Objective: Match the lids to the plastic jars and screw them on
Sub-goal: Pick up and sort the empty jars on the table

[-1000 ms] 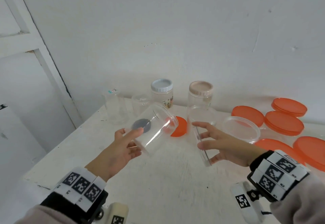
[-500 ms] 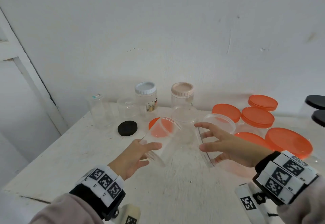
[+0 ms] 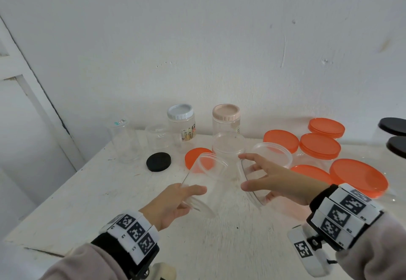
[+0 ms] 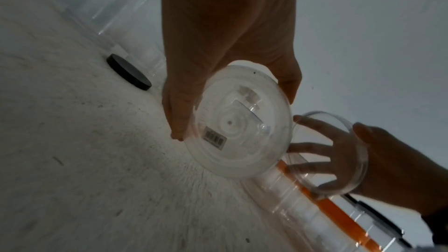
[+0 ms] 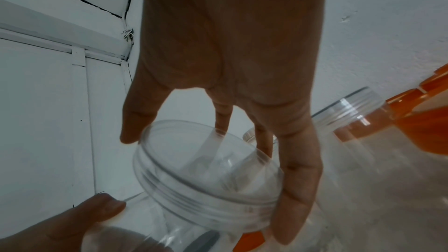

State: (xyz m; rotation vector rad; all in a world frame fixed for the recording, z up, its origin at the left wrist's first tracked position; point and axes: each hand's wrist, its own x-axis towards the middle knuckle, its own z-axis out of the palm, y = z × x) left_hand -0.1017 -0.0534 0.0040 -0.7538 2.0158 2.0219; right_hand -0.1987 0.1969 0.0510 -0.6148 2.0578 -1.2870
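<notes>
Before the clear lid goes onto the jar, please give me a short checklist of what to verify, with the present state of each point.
1. Left hand has a grip on the clear jar near its base: ok.
2. Right hand holds the clear lid by its rim: ok.
3. Jar mouth faces the lid: ok, it is tilted toward the right hand.
4. Lid seated on the threads: not ok, a gap remains between them.
5. Lid size matches the jar mouth: cannot tell; they look similar.
6. Jar is empty inside: ok.
</notes>
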